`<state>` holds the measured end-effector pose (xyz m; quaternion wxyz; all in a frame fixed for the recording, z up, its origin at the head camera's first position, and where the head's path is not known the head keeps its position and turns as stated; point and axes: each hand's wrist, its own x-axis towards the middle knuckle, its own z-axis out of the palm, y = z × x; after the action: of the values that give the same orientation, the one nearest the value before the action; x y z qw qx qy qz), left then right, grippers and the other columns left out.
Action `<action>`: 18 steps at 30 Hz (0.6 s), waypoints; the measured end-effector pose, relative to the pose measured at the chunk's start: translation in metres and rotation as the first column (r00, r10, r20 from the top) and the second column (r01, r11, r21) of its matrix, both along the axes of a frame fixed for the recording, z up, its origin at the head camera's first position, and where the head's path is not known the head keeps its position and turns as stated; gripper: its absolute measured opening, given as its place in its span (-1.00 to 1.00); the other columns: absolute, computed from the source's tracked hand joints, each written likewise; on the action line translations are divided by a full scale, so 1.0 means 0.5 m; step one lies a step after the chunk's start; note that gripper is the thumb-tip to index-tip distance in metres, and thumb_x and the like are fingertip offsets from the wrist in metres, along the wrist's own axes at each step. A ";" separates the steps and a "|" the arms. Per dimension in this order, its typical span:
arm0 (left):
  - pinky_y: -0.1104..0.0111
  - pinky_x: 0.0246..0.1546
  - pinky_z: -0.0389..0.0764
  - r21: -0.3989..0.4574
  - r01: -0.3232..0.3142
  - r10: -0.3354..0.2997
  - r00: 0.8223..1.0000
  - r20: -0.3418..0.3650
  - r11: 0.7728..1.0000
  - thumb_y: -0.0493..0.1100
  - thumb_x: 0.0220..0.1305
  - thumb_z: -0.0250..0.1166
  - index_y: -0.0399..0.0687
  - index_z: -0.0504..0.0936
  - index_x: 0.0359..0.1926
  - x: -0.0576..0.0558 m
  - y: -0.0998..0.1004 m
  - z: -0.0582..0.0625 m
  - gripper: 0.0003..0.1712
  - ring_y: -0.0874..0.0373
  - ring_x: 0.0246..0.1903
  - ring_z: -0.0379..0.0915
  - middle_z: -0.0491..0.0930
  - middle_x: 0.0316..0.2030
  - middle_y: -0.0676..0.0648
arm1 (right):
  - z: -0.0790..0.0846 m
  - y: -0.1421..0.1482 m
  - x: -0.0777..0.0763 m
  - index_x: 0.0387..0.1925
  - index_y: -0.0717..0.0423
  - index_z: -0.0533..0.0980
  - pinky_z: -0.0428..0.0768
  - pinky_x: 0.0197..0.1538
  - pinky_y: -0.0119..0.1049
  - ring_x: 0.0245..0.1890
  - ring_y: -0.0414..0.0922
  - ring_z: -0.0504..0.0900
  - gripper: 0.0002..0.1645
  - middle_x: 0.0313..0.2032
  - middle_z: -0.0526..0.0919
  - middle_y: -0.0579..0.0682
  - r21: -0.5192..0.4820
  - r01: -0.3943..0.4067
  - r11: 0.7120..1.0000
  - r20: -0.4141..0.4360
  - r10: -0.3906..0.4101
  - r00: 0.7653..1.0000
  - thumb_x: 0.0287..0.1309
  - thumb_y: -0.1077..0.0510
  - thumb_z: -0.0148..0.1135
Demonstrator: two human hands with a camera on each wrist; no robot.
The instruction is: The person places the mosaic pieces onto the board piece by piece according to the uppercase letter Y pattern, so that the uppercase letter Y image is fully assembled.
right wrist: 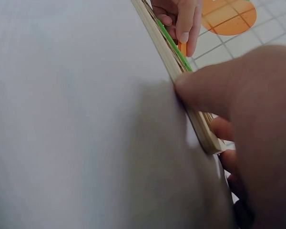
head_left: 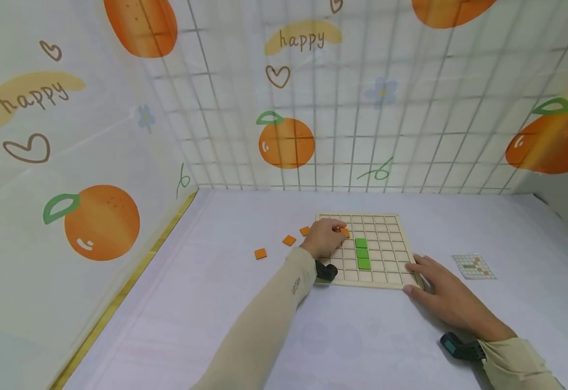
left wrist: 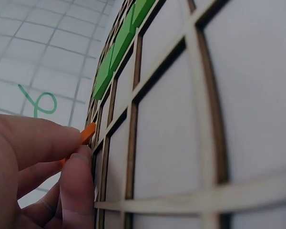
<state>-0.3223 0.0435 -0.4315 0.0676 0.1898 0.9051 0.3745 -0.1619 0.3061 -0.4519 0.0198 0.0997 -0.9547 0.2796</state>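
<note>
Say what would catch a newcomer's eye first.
The big printed oranges on the backdrop stand out first. Below, three green tiles form a column on the pale grid board, where the left hand pinches an orange tile. The right hand holds the board's near right corner.

So the board mid-frame is pale wood colour with a squared grid, plain green tiles on it, plain orange tiles further left. Sleeves: beige. Backdrop up top is whitish with printed oranges, brown hearts, "happy" on yellow smears.
</note>
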 end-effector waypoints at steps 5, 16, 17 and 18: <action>0.39 -0.13 0.49 -0.012 0.006 -0.005 1.000 0.006 1.000 -0.13 0.39 0.20 0.04 0.63 0.25 -0.003 0.000 0.000 -0.57 0.25 -0.17 0.45 0.64 0.02 0.06 | -0.004 0.000 -0.001 0.36 0.26 0.37 0.09 0.31 0.37 0.44 0.39 0.03 -0.17 0.46 0.13 0.36 0.001 0.003 1.000 0.001 -0.003 1.000 0.32 -0.23 0.24; 0.34 -0.13 0.54 0.061 -0.052 0.051 0.998 0.026 0.997 -0.16 0.30 0.28 -0.03 0.62 0.20 -0.007 0.002 -0.008 -0.56 0.23 -0.23 0.50 0.64 -0.17 0.09 | -0.005 -0.001 -0.002 0.37 0.27 0.36 0.07 0.31 0.39 0.44 0.40 0.01 -0.13 0.47 0.11 0.37 -0.011 0.006 1.000 0.006 -0.006 1.000 0.32 -0.28 0.22; 0.33 -0.13 0.55 0.071 -0.059 0.057 0.998 0.027 0.996 -0.16 0.29 0.29 -0.02 0.62 0.18 -0.007 0.003 -0.008 -0.58 0.22 -0.22 0.51 0.64 -0.17 0.09 | -0.004 -0.001 -0.002 0.37 0.27 0.36 0.07 0.31 0.39 0.44 0.40 0.01 -0.13 0.46 0.11 0.37 -0.011 0.006 1.000 0.005 -0.005 1.000 0.32 -0.27 0.22; 0.32 -0.13 0.55 0.077 -0.065 0.063 0.998 0.028 0.995 -0.15 0.29 0.29 -0.02 0.63 0.15 -0.007 0.002 -0.008 -0.60 0.22 -0.21 0.52 0.64 -0.16 0.08 | -0.004 -0.001 -0.003 0.37 0.27 0.35 0.07 0.30 0.39 0.44 0.41 0.01 -0.13 0.46 0.11 0.38 -0.011 0.006 1.000 0.006 -0.006 1.000 0.32 -0.27 0.22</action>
<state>-0.3259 0.0447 -0.4355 0.0597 0.1585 0.8945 0.4137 -0.1633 0.3056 -0.4536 0.0183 0.0960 -0.9535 0.2852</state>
